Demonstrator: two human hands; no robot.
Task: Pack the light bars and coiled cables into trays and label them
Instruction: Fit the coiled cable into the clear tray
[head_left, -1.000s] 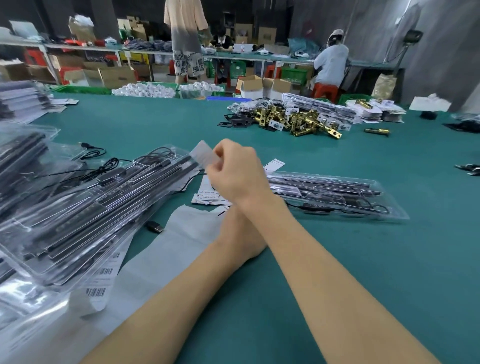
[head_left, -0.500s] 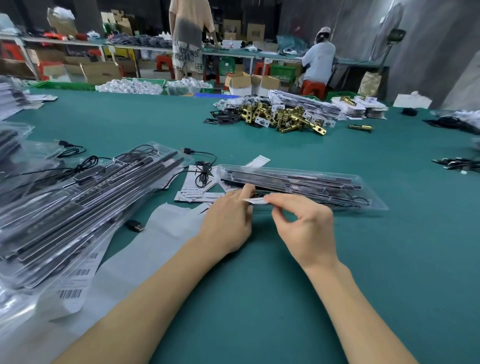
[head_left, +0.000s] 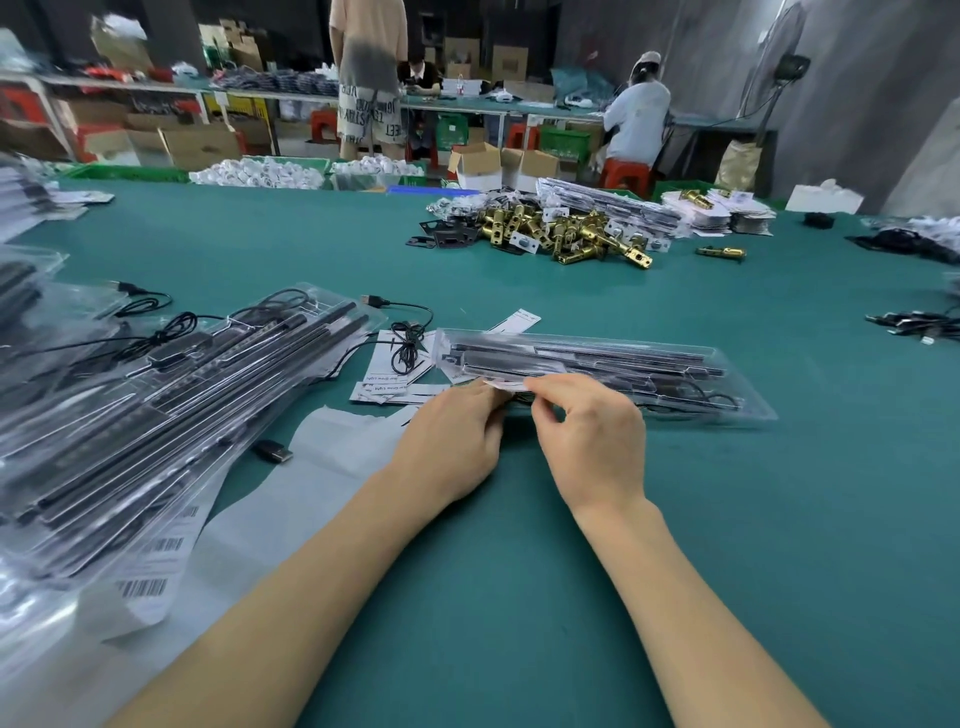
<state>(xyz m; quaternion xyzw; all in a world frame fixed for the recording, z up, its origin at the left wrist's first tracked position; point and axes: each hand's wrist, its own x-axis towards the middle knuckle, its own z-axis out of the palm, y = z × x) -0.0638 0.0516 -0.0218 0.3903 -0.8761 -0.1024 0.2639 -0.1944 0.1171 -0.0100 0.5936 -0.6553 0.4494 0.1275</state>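
A clear plastic tray (head_left: 737, 400) holding black light bars and a coiled cable lies across the green table in front of me. A small white label (head_left: 503, 384) sits at its near edge, pinched between my left hand (head_left: 457, 441) and my right hand (head_left: 592, 436). Both hands meet at the tray's left part. Beside the tray's left end, a loose coiled USB cable (head_left: 405, 345) lies on label sheets (head_left: 384, 384). At the left, a pile of filled trays (head_left: 156, 405) leans toward me, with barcode stickers on the lower ones.
White backing paper (head_left: 291, 493) lies under my left forearm. A small black connector (head_left: 272, 451) rests near it. A heap of brass latch parts (head_left: 561, 234) sits mid-table. Loose cables (head_left: 914, 322) lie at the right edge. People work at benches behind.
My right hand came down from the raised label to the tray's near edge. Both hands now pinch the label there, a little closer to the tray than half a second ago.
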